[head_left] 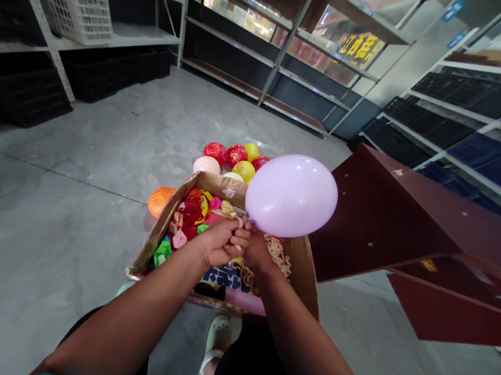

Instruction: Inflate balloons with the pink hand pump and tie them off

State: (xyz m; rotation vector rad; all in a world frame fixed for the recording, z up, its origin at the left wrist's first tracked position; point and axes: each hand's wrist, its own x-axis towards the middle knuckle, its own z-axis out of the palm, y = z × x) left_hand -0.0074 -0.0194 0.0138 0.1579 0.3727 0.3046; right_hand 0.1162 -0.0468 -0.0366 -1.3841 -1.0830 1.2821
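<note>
An inflated lilac balloon (292,194) sits above the right side of an open cardboard box (311,281). My right hand (255,249) is closed at the balloon's neck, which the fingers mostly hide. Touching it, my left hand (218,243) is closed around a beige cord whose short ends show between the fingers. Below the hands, the box holds limp coloured balloons (193,213) on the left and a heap of beige cord (278,255) on the right. A pink and black tube-shaped tool (245,302) lies along the near side.
Inflated red, yellow and pale balloons (236,156) lie on the floor behind the box, with an orange balloon (160,200) at its left. Dark red panels (370,220) stand close on the right. Shelving with a white basket (77,5) and dark crates lines the walls.
</note>
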